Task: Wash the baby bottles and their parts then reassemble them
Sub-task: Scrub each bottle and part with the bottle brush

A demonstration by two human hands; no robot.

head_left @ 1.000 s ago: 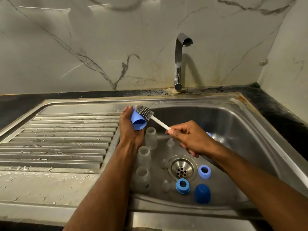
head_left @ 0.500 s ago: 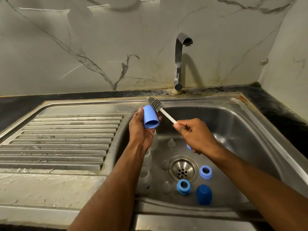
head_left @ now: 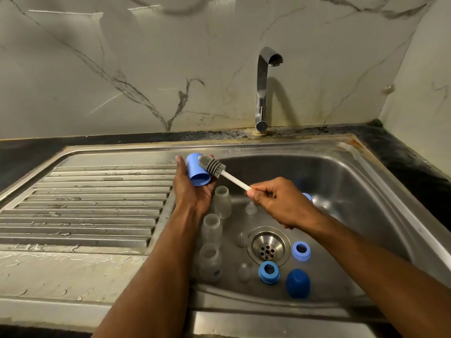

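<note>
My left hand (head_left: 192, 191) holds a light blue bottle cap (head_left: 197, 170) over the sink's left edge, its open end toward me. My right hand (head_left: 280, 203) grips the white handle of a bottle brush (head_left: 211, 165), whose grey bristle head lies against the cap's outer side. In the sink (head_left: 341, 172) stand three clear bottles in a row (head_left: 222, 201) (head_left: 211, 228) (head_left: 210, 261). Clear teats (head_left: 251, 208) (head_left: 244, 272) lie near them. Two blue collar rings (head_left: 269, 272) (head_left: 301, 251) and a dark blue cap (head_left: 298, 283) sit right of the drain (head_left: 267, 247).
A chrome tap (head_left: 262, 91) rises at the back of the sink, with no water running. A wet ribbed drainboard (head_left: 85, 203) stretches to the left. Dark counter (head_left: 402, 162) and marble wall surround the sink. Another blue piece (head_left: 308, 196) peeks out behind my right hand.
Both hands rose and then shifted left with the cap and brush. The cap has turned so its open end faces me, and the brush head now lies along its side.
</note>
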